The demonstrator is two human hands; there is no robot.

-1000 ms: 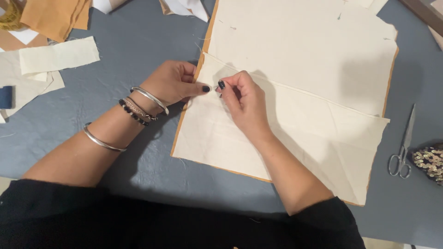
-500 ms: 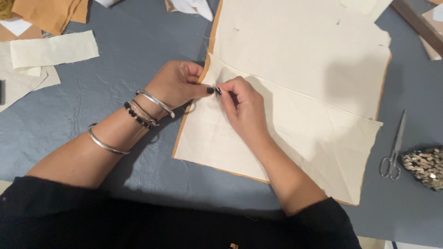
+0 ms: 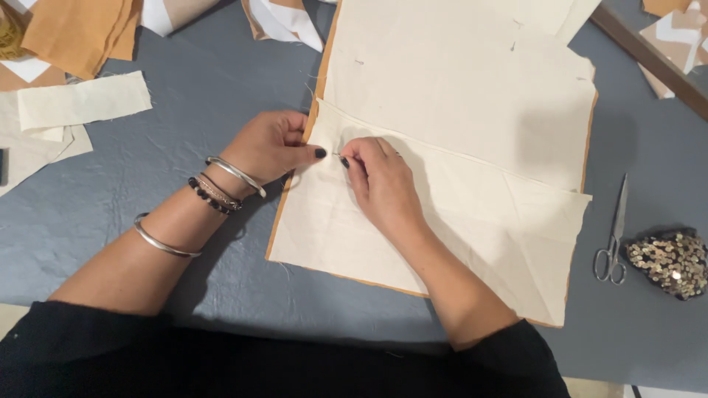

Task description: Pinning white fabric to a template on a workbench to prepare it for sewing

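Since a second ago, both hands have stayed at the cream fabric panel's 9 o'clock edge: left hand pinches the fold, right hand grips a pin, indicating ongoing pinning.

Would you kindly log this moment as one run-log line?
left hand: pinching cream fabric edge | right hand: fingers on fold, maybe holding a pin | scissors: lying right, untouched | surface: grey table

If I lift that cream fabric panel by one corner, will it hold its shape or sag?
The cream fabric panel would probably sag: it lies flat with soft creases and a folded layer across it. It looks thin and light, so a push would likely bunch it on the grey table cover rather than slide it whole. The left hand and right hand pinching its fold may anchor it.
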